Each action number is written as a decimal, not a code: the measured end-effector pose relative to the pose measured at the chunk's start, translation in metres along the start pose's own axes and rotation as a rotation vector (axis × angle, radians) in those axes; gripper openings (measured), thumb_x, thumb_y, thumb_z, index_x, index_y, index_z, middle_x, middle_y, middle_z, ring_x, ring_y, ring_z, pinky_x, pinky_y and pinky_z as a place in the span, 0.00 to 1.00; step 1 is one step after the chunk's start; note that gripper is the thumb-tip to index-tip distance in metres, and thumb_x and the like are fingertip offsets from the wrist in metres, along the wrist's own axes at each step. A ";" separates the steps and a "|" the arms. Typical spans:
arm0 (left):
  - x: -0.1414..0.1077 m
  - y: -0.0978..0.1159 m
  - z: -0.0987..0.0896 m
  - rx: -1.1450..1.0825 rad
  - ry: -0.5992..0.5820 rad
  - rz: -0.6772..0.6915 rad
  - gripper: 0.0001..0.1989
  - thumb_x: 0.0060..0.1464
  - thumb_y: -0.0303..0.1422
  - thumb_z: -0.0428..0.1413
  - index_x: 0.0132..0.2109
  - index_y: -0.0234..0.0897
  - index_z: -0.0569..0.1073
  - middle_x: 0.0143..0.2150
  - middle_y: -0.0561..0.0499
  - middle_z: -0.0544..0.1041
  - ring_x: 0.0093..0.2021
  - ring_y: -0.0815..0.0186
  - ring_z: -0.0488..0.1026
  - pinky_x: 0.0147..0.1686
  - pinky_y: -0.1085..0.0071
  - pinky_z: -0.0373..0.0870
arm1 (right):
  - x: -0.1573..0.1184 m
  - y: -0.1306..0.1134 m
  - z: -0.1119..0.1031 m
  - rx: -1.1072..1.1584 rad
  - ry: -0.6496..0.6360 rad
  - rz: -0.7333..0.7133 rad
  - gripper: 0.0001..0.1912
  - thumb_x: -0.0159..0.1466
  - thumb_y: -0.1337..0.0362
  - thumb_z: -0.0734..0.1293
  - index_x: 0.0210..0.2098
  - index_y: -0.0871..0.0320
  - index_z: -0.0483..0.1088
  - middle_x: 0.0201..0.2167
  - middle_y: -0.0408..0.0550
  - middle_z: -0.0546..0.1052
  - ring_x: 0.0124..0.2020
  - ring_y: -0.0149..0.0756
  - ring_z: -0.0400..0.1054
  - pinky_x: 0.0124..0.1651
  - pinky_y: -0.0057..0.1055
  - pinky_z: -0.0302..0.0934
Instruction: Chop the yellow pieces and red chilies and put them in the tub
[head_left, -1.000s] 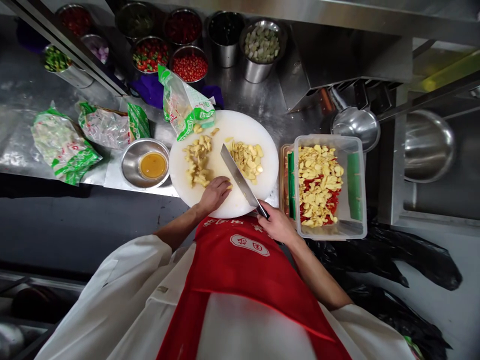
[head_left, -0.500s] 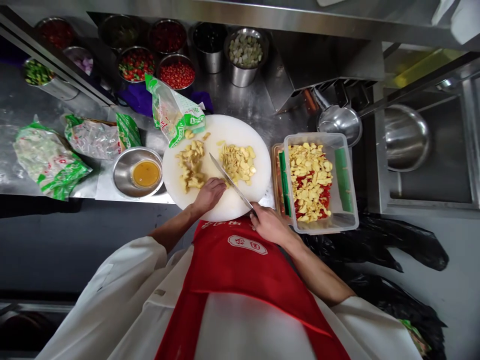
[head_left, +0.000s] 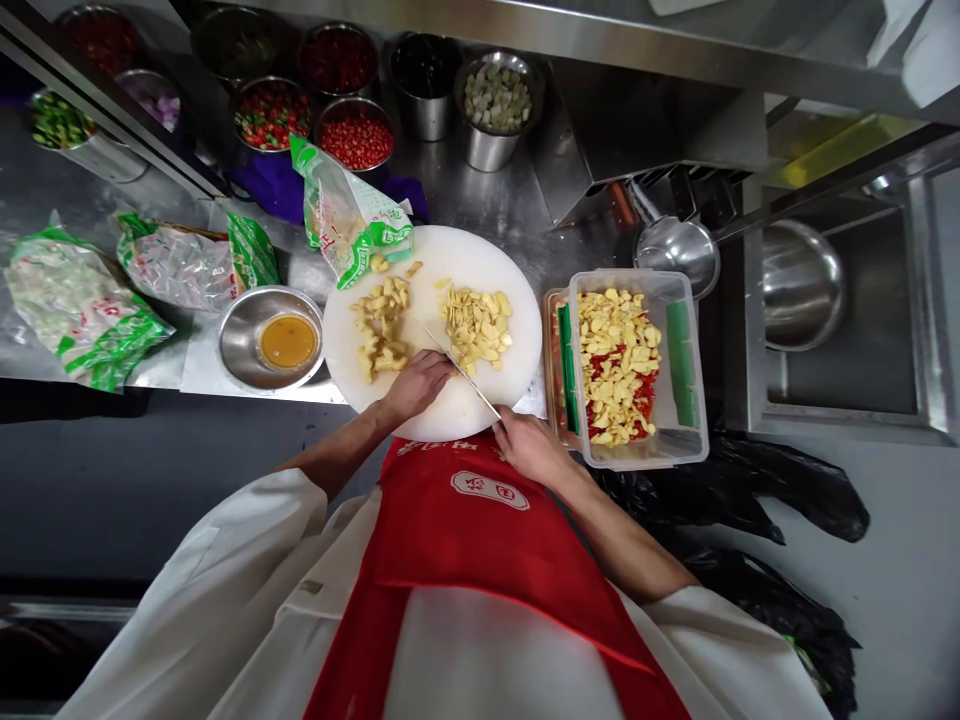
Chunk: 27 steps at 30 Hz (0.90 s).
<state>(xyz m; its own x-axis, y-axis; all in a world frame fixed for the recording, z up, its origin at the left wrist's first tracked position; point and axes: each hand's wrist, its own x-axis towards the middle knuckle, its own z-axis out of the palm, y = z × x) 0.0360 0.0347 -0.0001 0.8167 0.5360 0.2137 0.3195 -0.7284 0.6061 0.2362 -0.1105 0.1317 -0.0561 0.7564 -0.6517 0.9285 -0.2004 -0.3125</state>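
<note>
A round white cutting board carries a pile of knobbly ginger pieces on its left and a heap of pale yellow slices on its right. My right hand is closed round the handle of a knife, whose blade slants up and left between the piles. Beside the blade, my left hand presses on the board with fingers bent together; what lies under the fingertips is hidden. An open plastic bag leans over the board's upper left edge.
Right of the board stands a clear tub of yellow slices over red pieces. Left are a steel bowl of brown liquid and two plastic bags. Steel pots line the back, a ladle and sink the right.
The knife blade has turned to stand more edge-on, close against my left fingers. The whole view has shifted slightly. Both hands stay in nearly the same places.
</note>
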 end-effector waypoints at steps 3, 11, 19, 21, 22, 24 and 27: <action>-0.003 -0.001 0.003 -0.005 0.035 -0.001 0.11 0.67 0.31 0.49 0.47 0.35 0.76 0.46 0.45 0.77 0.48 0.59 0.71 0.50 0.59 0.72 | -0.002 0.001 -0.001 0.003 0.035 -0.026 0.14 0.73 0.61 0.54 0.52 0.58 0.66 0.44 0.55 0.80 0.45 0.44 0.75 0.39 0.32 0.54; -0.003 -0.001 0.004 -0.020 0.072 0.012 0.11 0.67 0.32 0.50 0.46 0.35 0.76 0.44 0.45 0.78 0.47 0.60 0.72 0.49 0.59 0.72 | 0.002 -0.001 -0.003 -0.018 0.004 -0.015 0.14 0.73 0.62 0.54 0.50 0.59 0.67 0.43 0.56 0.81 0.43 0.44 0.76 0.39 0.32 0.54; -0.005 -0.004 0.009 -0.048 0.113 0.033 0.09 0.66 0.32 0.51 0.45 0.36 0.76 0.44 0.45 0.78 0.47 0.61 0.73 0.48 0.59 0.73 | 0.009 0.002 0.002 -0.007 0.013 -0.008 0.13 0.73 0.62 0.54 0.49 0.59 0.67 0.42 0.56 0.81 0.42 0.45 0.76 0.38 0.32 0.54; -0.006 -0.004 0.009 -0.046 0.130 0.026 0.09 0.66 0.32 0.51 0.44 0.36 0.76 0.44 0.45 0.78 0.47 0.61 0.73 0.47 0.60 0.74 | 0.014 0.002 0.004 0.001 0.018 -0.011 0.14 0.73 0.62 0.54 0.48 0.59 0.67 0.43 0.56 0.81 0.43 0.44 0.75 0.39 0.32 0.54; -0.006 -0.004 0.008 -0.044 0.136 0.026 0.09 0.66 0.32 0.51 0.44 0.36 0.76 0.44 0.45 0.78 0.46 0.61 0.73 0.47 0.60 0.74 | 0.014 0.002 0.004 0.010 0.024 -0.019 0.14 0.73 0.62 0.54 0.48 0.59 0.68 0.43 0.56 0.80 0.44 0.44 0.75 0.40 0.31 0.54; -0.006 -0.003 0.007 -0.039 0.133 0.028 0.10 0.66 0.32 0.51 0.44 0.36 0.76 0.43 0.45 0.78 0.46 0.61 0.73 0.47 0.60 0.74 | 0.011 0.004 0.005 0.031 0.035 -0.033 0.14 0.73 0.61 0.54 0.49 0.58 0.68 0.44 0.55 0.80 0.45 0.43 0.75 0.41 0.31 0.54; -0.005 -0.002 0.006 -0.028 0.111 0.019 0.10 0.67 0.32 0.50 0.44 0.36 0.76 0.44 0.45 0.78 0.46 0.61 0.73 0.47 0.59 0.74 | 0.008 0.008 0.006 0.054 0.031 -0.027 0.15 0.74 0.61 0.54 0.50 0.59 0.68 0.43 0.55 0.80 0.44 0.42 0.75 0.41 0.30 0.55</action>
<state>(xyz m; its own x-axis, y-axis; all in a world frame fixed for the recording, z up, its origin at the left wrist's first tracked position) 0.0343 0.0309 -0.0066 0.7638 0.5673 0.3079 0.2898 -0.7276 0.6218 0.2404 -0.1103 0.1199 -0.0688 0.7810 -0.6207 0.9056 -0.2121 -0.3673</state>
